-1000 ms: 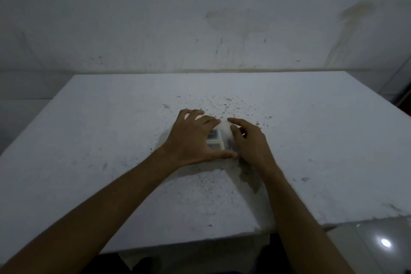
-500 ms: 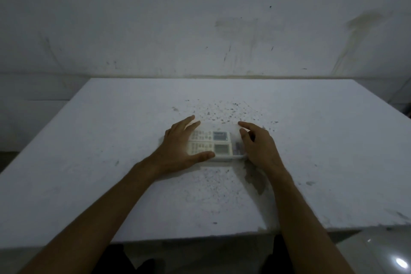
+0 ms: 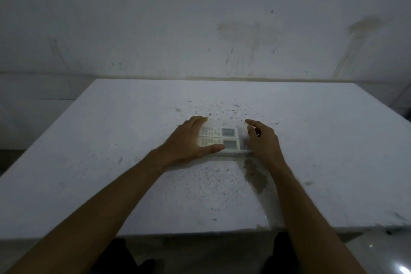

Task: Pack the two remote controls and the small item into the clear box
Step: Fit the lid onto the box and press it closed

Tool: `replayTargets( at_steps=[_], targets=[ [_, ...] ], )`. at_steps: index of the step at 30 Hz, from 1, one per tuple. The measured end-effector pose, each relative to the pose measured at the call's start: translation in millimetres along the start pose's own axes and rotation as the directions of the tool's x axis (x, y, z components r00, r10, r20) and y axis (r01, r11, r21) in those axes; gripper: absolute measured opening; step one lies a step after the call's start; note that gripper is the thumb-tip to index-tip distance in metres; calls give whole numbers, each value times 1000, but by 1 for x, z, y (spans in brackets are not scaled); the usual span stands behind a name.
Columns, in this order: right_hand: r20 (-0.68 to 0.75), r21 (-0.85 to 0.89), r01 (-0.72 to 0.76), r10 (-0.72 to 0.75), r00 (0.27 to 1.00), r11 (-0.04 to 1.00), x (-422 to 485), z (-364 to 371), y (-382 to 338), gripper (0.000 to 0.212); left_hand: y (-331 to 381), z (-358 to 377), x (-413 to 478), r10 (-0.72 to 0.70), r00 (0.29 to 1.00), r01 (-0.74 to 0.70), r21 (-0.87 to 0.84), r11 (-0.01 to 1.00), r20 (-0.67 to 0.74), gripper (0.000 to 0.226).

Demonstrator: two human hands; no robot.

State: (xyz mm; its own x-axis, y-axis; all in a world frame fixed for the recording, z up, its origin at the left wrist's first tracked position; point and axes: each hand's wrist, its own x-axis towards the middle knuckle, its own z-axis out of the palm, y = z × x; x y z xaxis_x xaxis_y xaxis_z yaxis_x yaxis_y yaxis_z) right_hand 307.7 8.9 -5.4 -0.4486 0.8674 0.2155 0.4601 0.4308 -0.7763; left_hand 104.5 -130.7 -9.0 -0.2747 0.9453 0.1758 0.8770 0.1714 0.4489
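Observation:
A clear box (image 3: 231,151) lies on the white table (image 3: 111,140) near its middle. Two white remote controls lie side by side inside it, the far remote (image 3: 219,131) and the near remote (image 3: 224,143), their grey screens toward the right. A small dark item (image 3: 244,141) shows dimly at the box's right end. My left hand (image 3: 189,142) grips the box's left end, thumb along the near side. My right hand (image 3: 263,140) holds the right end, fingers curled over it.
The table top is speckled with dark specks around the box, and a dark stain (image 3: 255,176) lies just near the box's right side. A stained wall (image 3: 200,29) rises behind the table. The table's front edge (image 3: 200,232) is close to me.
My left hand slid leftward off the top of the box, uncovering both remotes. My right hand stayed at the right end. The camera tilted slightly.

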Motion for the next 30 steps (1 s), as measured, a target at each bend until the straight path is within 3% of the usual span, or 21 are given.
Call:
replayTargets(
  at_steps=[3, 9, 15, 20, 25, 30],
  targets=[
    [-13, 6, -5, 6, 1000, 1000, -2, 1, 2, 36, -2, 2, 2, -11, 1000, 11, 26, 1000, 18, 123],
    [72, -213, -6, 21, 997, 977, 22, -17, -11, 24, -1, -3, 5, -98, 986, 89, 72, 993, 136, 124],
    [47, 195, -174, 168, 985, 965, 13, -8, -5, 31, 4, -3, -1, -60, 997, 57, 43, 997, 56, 119],
    [-119, 151, -128, 147, 982, 980, 2, 3, -8, 33, -5, -14, -1, -50, 985, 54, -21, 998, 165, 123],
    [-105, 174, -119, 138, 985, 978, -2, -1, -6, 32, -9, -28, 10, 6, 977, -47, 191, 981, 214, 130],
    [-7, 85, -18, 18, 1000, 996, 3, -4, -8, 29, 7, -13, 24, 61, 971, -112, 213, 971, 233, 122]
  ],
)
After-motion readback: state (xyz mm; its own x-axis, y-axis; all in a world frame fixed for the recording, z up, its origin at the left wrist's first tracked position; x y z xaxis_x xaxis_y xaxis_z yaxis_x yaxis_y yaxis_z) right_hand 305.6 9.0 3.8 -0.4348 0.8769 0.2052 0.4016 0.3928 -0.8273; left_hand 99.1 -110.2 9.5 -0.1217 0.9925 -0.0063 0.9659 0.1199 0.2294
